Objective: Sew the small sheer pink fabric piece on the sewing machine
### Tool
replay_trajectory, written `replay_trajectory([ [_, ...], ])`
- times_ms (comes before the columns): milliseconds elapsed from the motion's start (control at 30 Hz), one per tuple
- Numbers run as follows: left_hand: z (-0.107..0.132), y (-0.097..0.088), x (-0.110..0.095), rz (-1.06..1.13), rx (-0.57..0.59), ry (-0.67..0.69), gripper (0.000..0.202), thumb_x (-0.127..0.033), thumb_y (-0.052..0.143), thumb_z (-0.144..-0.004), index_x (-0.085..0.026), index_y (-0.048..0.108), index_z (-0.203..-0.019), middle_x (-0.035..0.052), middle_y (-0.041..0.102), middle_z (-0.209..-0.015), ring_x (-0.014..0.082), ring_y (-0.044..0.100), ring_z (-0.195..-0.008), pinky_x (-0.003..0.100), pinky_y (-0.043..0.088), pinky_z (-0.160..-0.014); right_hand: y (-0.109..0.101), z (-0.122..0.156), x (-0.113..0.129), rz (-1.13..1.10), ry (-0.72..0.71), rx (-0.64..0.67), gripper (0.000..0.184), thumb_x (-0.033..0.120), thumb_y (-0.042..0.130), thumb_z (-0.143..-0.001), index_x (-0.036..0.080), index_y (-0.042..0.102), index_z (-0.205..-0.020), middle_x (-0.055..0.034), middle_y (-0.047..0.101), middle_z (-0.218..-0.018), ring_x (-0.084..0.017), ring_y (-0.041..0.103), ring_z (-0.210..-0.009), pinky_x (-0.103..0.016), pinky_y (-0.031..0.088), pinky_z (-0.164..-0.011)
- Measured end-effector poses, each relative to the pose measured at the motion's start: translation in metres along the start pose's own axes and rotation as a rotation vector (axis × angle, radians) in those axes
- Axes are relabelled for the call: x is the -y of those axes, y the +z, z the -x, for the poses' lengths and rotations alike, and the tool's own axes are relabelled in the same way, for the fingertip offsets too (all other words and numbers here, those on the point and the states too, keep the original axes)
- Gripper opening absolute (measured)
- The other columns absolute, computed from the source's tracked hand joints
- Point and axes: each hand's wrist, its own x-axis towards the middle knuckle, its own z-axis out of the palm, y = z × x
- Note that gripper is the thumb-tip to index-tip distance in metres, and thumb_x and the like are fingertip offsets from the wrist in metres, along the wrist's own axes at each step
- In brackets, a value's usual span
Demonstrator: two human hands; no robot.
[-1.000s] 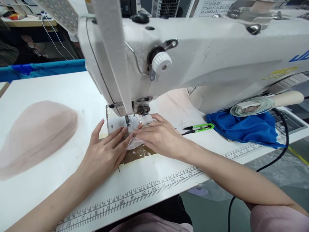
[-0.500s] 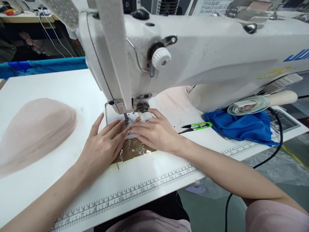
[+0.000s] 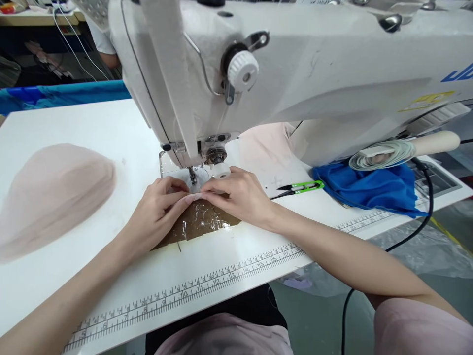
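At the left of the white desk (image 3: 111,123), a sheer pinkish piece (image 3: 62,197) is spread. To its right, a small pale fabric (image 3: 193,197) is held just in front of the presser foot (image 3: 192,176), above a brown taped patch (image 3: 207,222). Its left end is pinched between thumb and fingers of the left hand (image 3: 155,212), its right end likewise by the right hand (image 3: 246,197). Farther right, green-handled snips (image 3: 303,187) are placed just beside a blue cloth (image 3: 369,187).
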Motion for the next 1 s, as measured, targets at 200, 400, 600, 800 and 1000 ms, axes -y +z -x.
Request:
replay_trajectory([
  [200,0.010,0.002,0.001,-0.181,-0.022,0.202,0.032,-0.034,0.044,-0.100,-0.025,0.071,-0.114,0.0095,0.063,-0.117,0.0248,0.059,-0.105,0.045,0.051,-0.088,-0.004,0.007,0.005,0.084,-0.145,0.034,0.022,0.019,0.055,-0.096,0.020,0.072,-0.082,0.0016,0.076,-0.077,-0.012,0.068,-0.071,-0.031,0.050,-0.087],
  [400,0.025,0.004,-0.004,-0.522,-0.061,0.427,0.032,-0.021,0.055,-0.094,-0.019,0.065,-0.125,0.0109,0.065,-0.131,0.0293,0.058,-0.124,0.050,0.040,-0.110,-0.006,0.016,0.012,0.284,-0.365,0.026,0.032,0.005,0.046,-0.095,0.016,0.071,-0.078,-0.0014,0.077,-0.079,-0.016,0.072,-0.077,-0.038,0.055,-0.097],
  [600,0.026,0.003,-0.005,-0.530,-0.034,0.426,0.034,-0.020,0.051,-0.096,-0.016,0.061,-0.128,0.0129,0.065,-0.131,0.0297,0.062,-0.121,0.054,0.036,-0.111,-0.004,0.016,0.012,0.346,-0.389,0.004,0.032,0.001,0.046,-0.093,0.017,0.070,-0.079,0.0003,0.078,-0.079,-0.014,0.072,-0.076,-0.036,0.058,-0.095],
  [800,0.021,0.001,-0.003,-0.536,-0.062,0.443,0.033,-0.020,0.049,-0.097,-0.015,0.061,-0.128,0.0134,0.067,-0.128,0.0286,0.065,-0.117,0.055,0.034,-0.112,-0.002,0.016,0.011,0.380,-0.404,-0.037,0.032,0.001,0.046,-0.093,0.017,0.069,-0.078,0.0013,0.077,-0.078,-0.012,0.071,-0.072,-0.032,0.058,-0.093],
  [1000,0.015,0.000,0.002,-0.537,-0.052,0.432,0.034,-0.022,0.044,-0.100,-0.016,0.059,-0.130,0.0137,0.066,-0.128,0.0276,0.064,-0.119,0.058,0.032,-0.114,0.002,0.012,0.007,0.410,-0.392,-0.050,0.032,0.004,0.045,-0.096,0.017,0.069,-0.079,0.0008,0.077,-0.081,-0.012,0.070,-0.073,-0.028,0.057,-0.090],
])
